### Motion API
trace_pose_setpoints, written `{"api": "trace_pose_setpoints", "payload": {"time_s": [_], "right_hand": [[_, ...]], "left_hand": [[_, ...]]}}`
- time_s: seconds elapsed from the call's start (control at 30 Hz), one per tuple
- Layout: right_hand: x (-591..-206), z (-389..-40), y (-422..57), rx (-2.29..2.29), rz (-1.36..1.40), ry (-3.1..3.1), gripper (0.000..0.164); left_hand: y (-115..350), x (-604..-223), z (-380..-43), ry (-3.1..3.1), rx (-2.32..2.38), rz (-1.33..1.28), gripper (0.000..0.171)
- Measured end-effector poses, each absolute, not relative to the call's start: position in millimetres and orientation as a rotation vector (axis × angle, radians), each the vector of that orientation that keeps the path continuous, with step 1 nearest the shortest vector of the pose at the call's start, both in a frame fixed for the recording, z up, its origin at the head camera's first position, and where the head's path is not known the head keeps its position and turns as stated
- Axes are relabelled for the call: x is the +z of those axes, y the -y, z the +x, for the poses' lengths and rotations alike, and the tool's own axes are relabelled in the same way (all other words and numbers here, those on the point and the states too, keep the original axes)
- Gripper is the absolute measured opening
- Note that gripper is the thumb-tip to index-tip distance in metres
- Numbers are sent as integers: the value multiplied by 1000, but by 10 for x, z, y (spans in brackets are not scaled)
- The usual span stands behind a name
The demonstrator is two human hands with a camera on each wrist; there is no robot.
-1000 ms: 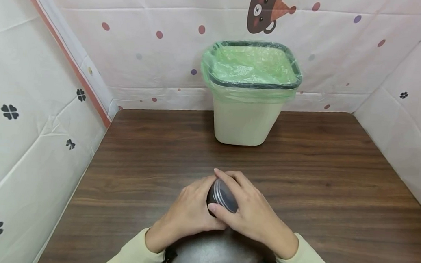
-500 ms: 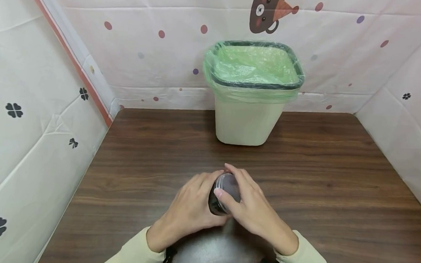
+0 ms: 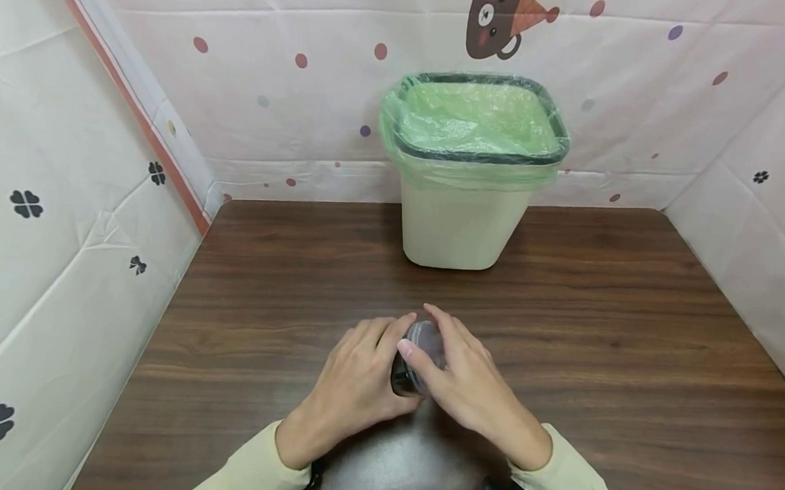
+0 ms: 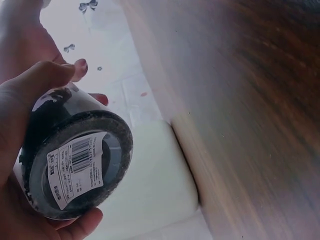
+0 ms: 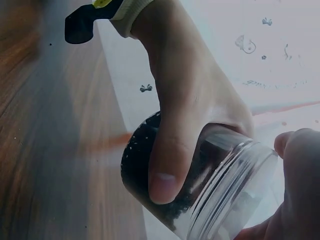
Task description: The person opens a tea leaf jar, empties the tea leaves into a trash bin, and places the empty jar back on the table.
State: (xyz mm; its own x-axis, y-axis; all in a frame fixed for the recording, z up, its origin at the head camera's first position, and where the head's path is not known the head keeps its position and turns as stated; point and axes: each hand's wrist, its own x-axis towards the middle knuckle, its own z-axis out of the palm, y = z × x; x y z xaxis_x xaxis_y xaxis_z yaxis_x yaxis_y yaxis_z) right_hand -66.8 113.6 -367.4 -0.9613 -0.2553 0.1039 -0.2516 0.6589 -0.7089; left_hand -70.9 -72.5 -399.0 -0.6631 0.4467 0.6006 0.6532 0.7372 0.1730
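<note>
A clear jar (image 3: 402, 376) with black contents is held tilted between both hands, over the near middle of the table. My left hand (image 3: 359, 372) grips its body, with the thumb on one side and fingers on the other. My right hand (image 3: 475, 384) holds the clear lid (image 3: 434, 340) with thumb and fingers around its edge. In the left wrist view, the jar's base (image 4: 112, 130) carries a white barcode label (image 4: 75, 170). Threaded rings show at the lid end (image 5: 220, 185) in the right wrist view, beside the right fingers (image 5: 305, 175). The jar's far side is hidden.
A pale bin (image 3: 458, 231) with a green plastic liner (image 3: 398, 166) stands at the back of the brown wood table (image 3: 281, 268). Patterned white sheets (image 3: 293, 101) wall the table at the back and both sides.
Both hands have shifted slightly right and away with the jar, and its tilt has altered a little. The right thumb has moved up along the lid's edge.
</note>
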Motion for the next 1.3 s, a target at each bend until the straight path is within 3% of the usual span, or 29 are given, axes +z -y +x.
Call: {"api": "trace_pose_setpoints", "payload": {"time_s": [0.67,1.3], "right_hand": [[-3697,-672,-1089,-1200,-462,-2918,65],[-3750,-687,-1082,-1246,-578,-2986,62]], "left_hand": [[701,-4011,-735,2351,-434,-834,88],[729,-4002,-754,2434,-610,-854,91]]}}
